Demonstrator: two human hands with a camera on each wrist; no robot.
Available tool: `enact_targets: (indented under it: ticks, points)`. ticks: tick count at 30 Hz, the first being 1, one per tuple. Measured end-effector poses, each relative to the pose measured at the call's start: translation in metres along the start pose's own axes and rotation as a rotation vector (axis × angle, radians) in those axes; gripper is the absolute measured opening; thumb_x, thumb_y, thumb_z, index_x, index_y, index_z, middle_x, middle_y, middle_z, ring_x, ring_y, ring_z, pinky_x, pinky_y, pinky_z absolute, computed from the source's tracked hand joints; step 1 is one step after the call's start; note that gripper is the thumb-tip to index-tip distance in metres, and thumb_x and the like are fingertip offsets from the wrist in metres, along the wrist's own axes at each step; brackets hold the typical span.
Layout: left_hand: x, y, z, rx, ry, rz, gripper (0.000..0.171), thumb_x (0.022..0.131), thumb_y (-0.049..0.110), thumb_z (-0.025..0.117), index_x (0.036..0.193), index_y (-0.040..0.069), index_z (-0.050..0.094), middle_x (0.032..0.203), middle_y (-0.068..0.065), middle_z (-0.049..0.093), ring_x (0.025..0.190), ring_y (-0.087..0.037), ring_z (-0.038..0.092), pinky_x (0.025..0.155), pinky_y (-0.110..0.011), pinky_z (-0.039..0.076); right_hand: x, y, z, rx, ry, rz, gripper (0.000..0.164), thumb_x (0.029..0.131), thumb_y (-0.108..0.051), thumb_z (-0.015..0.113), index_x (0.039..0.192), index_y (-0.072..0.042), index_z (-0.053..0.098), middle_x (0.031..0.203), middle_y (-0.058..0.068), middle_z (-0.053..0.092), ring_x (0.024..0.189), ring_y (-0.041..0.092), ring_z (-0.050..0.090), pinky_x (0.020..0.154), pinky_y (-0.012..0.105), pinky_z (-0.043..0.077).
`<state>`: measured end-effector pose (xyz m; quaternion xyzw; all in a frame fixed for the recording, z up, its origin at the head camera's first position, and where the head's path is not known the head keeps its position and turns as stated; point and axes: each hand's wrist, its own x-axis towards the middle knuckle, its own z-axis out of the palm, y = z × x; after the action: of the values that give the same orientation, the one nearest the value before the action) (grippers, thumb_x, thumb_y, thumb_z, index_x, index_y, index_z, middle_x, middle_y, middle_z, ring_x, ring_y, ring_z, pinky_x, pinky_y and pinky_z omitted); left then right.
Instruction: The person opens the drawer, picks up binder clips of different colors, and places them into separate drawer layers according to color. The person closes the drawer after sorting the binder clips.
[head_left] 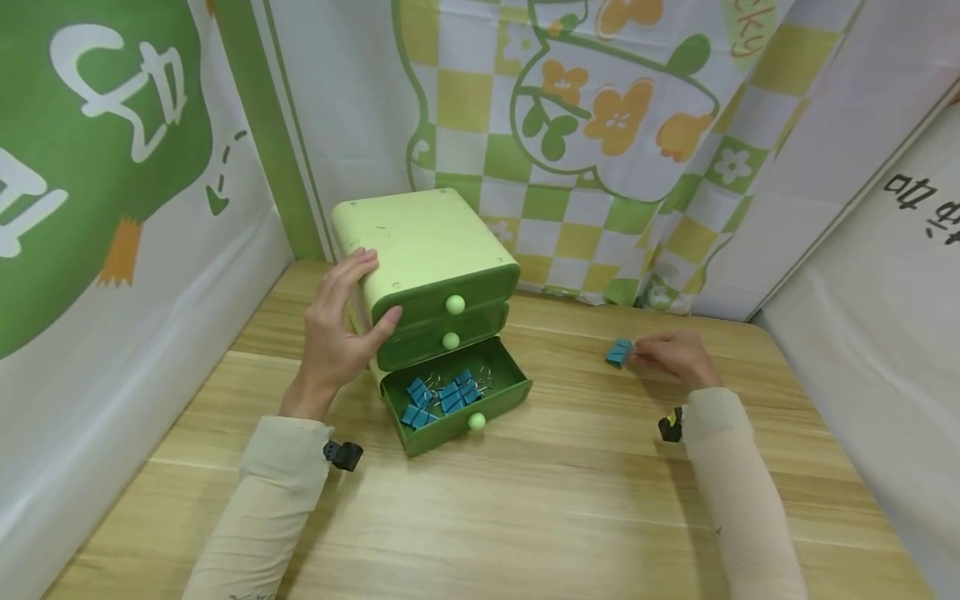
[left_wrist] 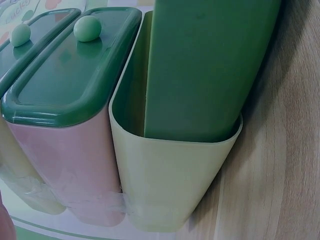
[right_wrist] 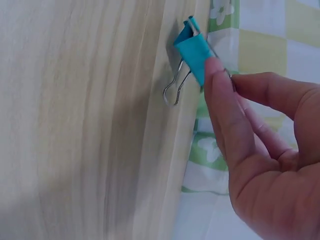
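Observation:
My right hand [head_left: 678, 357] pinches a blue binder clip [right_wrist: 194, 52] by its wire handle, close above the table on the right side of the head view. Its other wire handle sticks out in the right wrist view. At the left, my left hand [head_left: 333, 333] rests against the left side of a small green drawer cabinet [head_left: 427, 237], with fingertips at the top edge and the thumb by the front corner. The cabinet's bottom drawer [head_left: 504, 401] is pulled out and holds several blue binder clips [head_left: 459, 393]. Both upper drawers are pushed in, the middle one slightly less flush.
The wooden table [head_left: 577, 500] stretches in front of the cabinet and toward the right arm. A checked, printed curtain [head_left: 555, 192] hangs behind. Printed white panels stand at both sides. Clear tape [left_wrist: 95, 202] runs across the cabinet's pink and cream drawer housings.

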<state>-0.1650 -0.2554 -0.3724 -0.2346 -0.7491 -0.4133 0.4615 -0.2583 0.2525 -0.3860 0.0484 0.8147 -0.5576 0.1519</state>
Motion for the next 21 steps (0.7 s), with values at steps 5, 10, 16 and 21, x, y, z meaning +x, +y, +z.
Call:
enact_targets:
  ticks: [5, 10, 16, 21]
  points:
    - [0.000, 0.000, 0.000, 0.004, -0.002, -0.002, 0.064, 0.090, 0.032, 0.073, 0.143, -0.002, 0.060, 0.151, -0.018, 0.061, 0.148, -0.037, 0.051, 0.131, -0.040, 0.037, -0.002, -0.008, 0.008, 0.028, -0.050, -0.020, 0.048, 0.107, -0.008, 0.057, 0.147, 0.017, 0.048, 0.106, 0.003, 0.081, 0.091, 0.005, 0.079, 0.095, 0.024, 0.064]
    - [-0.001, 0.000, -0.001, 0.004, -0.001, -0.002, 0.064, 0.091, 0.034, 0.072, 0.143, -0.002, 0.060, 0.151, -0.018, 0.061, 0.148, -0.037, 0.051, 0.131, -0.040, 0.037, -0.006, -0.019, 0.017, 0.093, -0.109, -0.053, 0.051, 0.107, -0.005, 0.056, 0.148, 0.022, 0.041, 0.106, 0.005, 0.081, 0.094, 0.007, 0.079, 0.099, 0.025, 0.062]
    - [-0.001, 0.000, 0.000, -0.006, 0.001, 0.004, 0.064, 0.091, 0.034, 0.073, 0.143, -0.002, 0.060, 0.151, -0.018, 0.061, 0.148, -0.037, 0.051, 0.131, -0.040, 0.037, -0.012, -0.034, 0.030, 0.074, -0.162, -0.066, 0.050, 0.107, -0.004, 0.056, 0.148, 0.021, 0.043, 0.117, 0.012, 0.079, 0.099, 0.009, 0.079, 0.100, 0.024, 0.062]
    - [-0.001, 0.000, 0.000, -0.005, 0.001, 0.003, 0.064, 0.091, 0.033, 0.073, 0.143, -0.002, 0.060, 0.151, -0.018, 0.061, 0.148, -0.037, 0.051, 0.131, -0.040, 0.037, -0.015, -0.048, 0.044, 0.016, -0.179, -0.068, 0.047, 0.106, -0.007, 0.059, 0.145, 0.017, 0.050, 0.117, 0.014, 0.079, 0.101, 0.011, 0.079, 0.094, 0.022, 0.063]
